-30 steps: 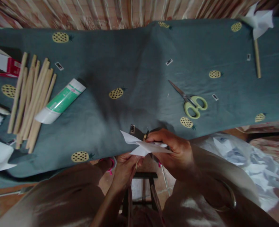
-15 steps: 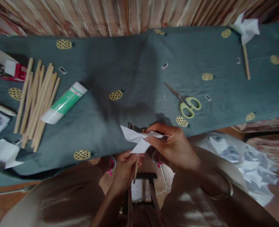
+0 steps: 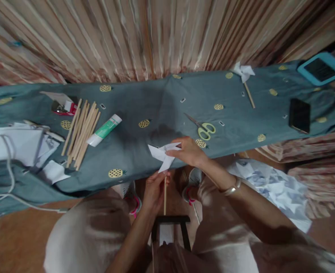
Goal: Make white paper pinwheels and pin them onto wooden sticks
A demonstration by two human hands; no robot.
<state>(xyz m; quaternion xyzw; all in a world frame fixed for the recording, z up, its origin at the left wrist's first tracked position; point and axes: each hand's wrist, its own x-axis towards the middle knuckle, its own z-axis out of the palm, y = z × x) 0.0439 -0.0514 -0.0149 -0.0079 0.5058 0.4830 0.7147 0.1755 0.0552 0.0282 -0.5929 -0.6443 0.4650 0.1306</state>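
Note:
A white paper pinwheel (image 3: 162, 153) on a thin wooden stick (image 3: 165, 197) is held at the table's near edge. My left hand (image 3: 155, 188) is closed around the stick just beneath the paper blades. My right hand (image 3: 188, 152) pinches the pinwheel near its centre and right blade, thumb on top. The fingers behind the paper are hidden. Beyond my right hand lie scissors (image 3: 204, 129) with green handles, blades pointing to the far left. Another paper pinwheel (image 3: 244, 72) on a stick lies farther back on the right.
On the left are several wooden sticks (image 3: 80, 134), a green-and-white tube (image 3: 105, 130), a red box (image 3: 65, 107) and stacked paper (image 3: 16, 144). A phone (image 3: 299, 115) and a blue-framed device (image 3: 322, 68) lie right. Below the table sits a bag of paper pieces (image 3: 275, 185).
The view has tilted up and widened, bringing the phone and blue-framed device into sight. Both hands keep their hold on the pinwheel, whose stick now hangs more upright.

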